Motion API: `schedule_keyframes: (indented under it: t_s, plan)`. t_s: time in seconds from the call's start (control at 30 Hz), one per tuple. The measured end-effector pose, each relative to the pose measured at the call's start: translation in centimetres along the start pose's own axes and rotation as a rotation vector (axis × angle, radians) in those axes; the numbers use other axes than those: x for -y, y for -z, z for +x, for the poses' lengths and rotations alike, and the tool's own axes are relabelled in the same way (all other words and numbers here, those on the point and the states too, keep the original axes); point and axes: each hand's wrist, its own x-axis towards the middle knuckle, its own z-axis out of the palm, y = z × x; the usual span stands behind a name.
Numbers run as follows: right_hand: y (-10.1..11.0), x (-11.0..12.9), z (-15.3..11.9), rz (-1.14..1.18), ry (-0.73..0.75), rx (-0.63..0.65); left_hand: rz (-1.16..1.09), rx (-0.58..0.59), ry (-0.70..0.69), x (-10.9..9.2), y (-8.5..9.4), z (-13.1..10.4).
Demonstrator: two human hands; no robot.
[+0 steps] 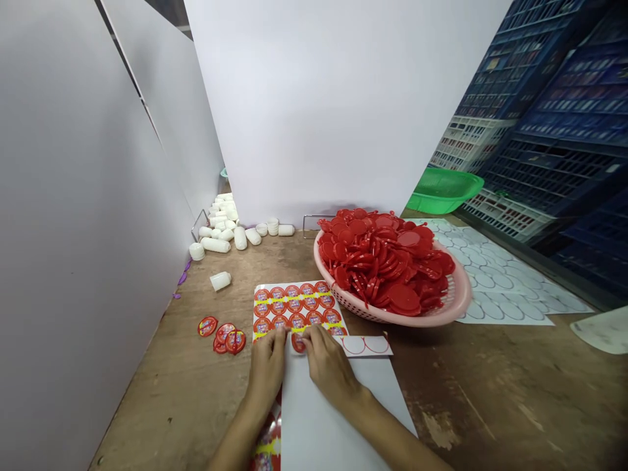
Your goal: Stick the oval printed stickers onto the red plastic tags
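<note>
A sheet of round red stickers with yellow bands (pixel 294 305) lies on the table in front of me. Its near part is folded over, showing a white backing strip with circle outlines (pixel 366 345) and a blank white area (pixel 343 405). My left hand (pixel 269 358) is closed, its fingertips pinching the sheet at the fold. Beside it my right hand (pixel 328 361) is closed too, thumb and finger pinching at a round red sticker (pixel 297 342) by the fold. Red discs bearing stickers (pixel 229 338) lie in a small group left of my left hand.
A pink basket (pixel 458 294) heaped with red plastic discs (pixel 387 255) stands right of the sheet. White plastic bottles (pixel 216 244) lie back left. White boards (pixel 338 111) wall the table. Used backing sheets (pixel 500 281), a green basket (pixel 444 190) and stacked crates (pixel 549 163) are on the right.
</note>
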Motion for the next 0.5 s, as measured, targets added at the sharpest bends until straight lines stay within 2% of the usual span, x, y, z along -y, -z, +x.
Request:
schedule_keyframes:
  t_s: [0.07, 0.13, 0.2, 0.27, 0.3, 0.4, 0.47, 0.5]
  plan:
    - [-0.3, 0.1, -0.5, -0.006, -0.052, 0.047, 0.198, -0.093, -0.172, -1.9, 0.4, 0.7]
    - [-0.2, 0.5, -0.8, 0.000, -0.088, 0.080, 0.343, -0.098, -0.370, -4.7, 0.3, 1.9]
    - [0.3, 1.1, -0.9, 0.063, -0.139, 0.117, 0.480, -0.029, -0.639, -7.7, -0.5, 3.5]
    - [1.0, 1.8, -1.0, 0.170, -0.236, 0.177, 0.627, 0.098, -0.895, -10.3, -1.6, 5.5]
    - [1.3, 2.0, -1.1, 0.234, -0.295, 0.207, 0.684, 0.173, -0.978, -11.3, -2.2, 6.5]
    - [1.8, 2.0, -1.3, 0.425, -0.441, 0.217, 0.715, 0.318, -1.070, -12.8, -3.3, 8.6]
    - [1.9, 1.4, -1.2, 0.524, -0.498, 0.151, 0.558, 0.311, -1.061, -12.9, -3.2, 9.2]
    - [2.1, 1.0, -1.1, 0.571, -0.522, 0.108, 0.435, 0.263, -1.038, -12.7, -3.0, 9.1]
